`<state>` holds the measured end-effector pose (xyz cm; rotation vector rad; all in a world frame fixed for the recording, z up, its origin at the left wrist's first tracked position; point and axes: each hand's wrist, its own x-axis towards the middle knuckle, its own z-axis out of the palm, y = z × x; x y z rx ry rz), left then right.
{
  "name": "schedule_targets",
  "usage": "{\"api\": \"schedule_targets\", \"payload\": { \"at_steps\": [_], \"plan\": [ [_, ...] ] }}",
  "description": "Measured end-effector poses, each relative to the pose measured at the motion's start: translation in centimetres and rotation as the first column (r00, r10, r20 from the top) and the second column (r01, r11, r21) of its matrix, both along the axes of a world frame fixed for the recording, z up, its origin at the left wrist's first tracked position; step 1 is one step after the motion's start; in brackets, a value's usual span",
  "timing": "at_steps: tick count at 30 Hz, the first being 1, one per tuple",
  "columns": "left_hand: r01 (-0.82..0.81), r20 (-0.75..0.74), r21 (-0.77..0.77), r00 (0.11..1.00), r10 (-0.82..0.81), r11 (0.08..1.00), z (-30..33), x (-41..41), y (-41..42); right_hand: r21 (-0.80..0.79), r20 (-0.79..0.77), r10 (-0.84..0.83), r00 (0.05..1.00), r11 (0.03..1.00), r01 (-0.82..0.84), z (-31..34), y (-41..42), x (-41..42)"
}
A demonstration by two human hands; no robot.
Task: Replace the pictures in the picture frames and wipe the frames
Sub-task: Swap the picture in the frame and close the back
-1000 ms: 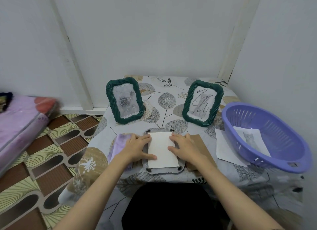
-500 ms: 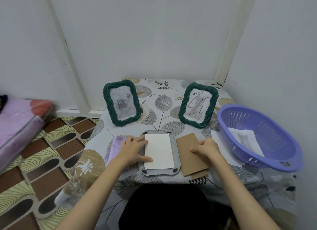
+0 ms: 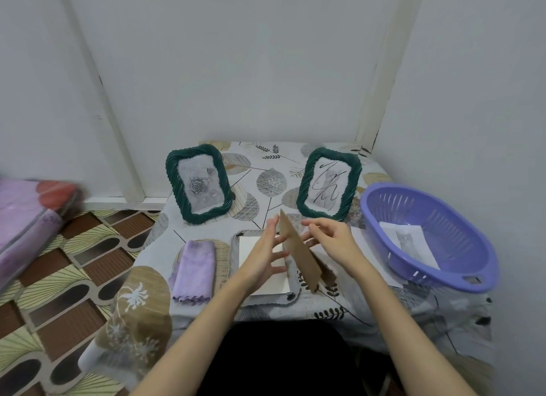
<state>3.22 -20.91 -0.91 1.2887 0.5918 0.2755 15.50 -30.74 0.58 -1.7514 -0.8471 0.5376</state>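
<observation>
While hands (image 3: 298,245) lift backing board (image 3: 300,255) — cloth (image 3: 193,270) left | basket (image 3: 461,274) right

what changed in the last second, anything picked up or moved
The brown backing board left the table beside the face-down frame and now stands tilted on edge between both hands. The right hand went from the white sheet to the board; the left hand lifted off to meet it. Both standing green frames, purple cloth and basket stayed put.
</observation>
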Motion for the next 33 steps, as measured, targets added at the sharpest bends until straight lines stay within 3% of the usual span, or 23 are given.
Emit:
{"api": "schedule_targets", "payload": {
  "at_steps": [7,12,15,19,23,27,33],
  "plan": [
    [-0.035,-0.004,0.112,0.999,0.035,0.993,-1.1,-0.3,0.4,0.124,-0.326,-0.023,0.945,0.99,0.067,-1.1,-0.1,0.0],
    [-0.105,0.019,0.194,0.994,0.103,0.975,-1.8,-0.5,1.1,-0.034,-0.004,-0.185,0.983,0.982,0.184,-2.6,-0.3,0.6],
    [-0.133,0.083,0.14,0.989,0.122,0.981,-1.6,-1.1,2.2,-0.104,-0.069,-0.099,0.993,0.99,0.092,-3.0,-0.2,0.5],
    [-0.139,0.094,0.128,0.987,0.128,0.982,-1.0,-2.8,4.2,-0.033,-0.265,0.059,0.963,0.997,-0.07,-2.6,0.8,-0.6],
    [-0.048,-0.047,0.309,0.997,0.066,0.95,-1.2,-5.0,6.6,-0.142,-0.164,0.128,0.978,0.978,-0.152,-2.6,2.6,-1.9],
    [0.075,-0.22,0.548,0.974,0.056,0.833,-1.4,-6.3,7.8,-0.221,-0.114,0.135,0.984,0.962,-0.157,-3.6,3.4,-2.7],
    [0.153,-0.295,0.628,0.954,0.052,0.763,-2.8,-6.2,7.8,-0.262,-0.027,0.125,0.992,0.956,-0.128,-4.9,3.5,-2.6]
  ]
}}
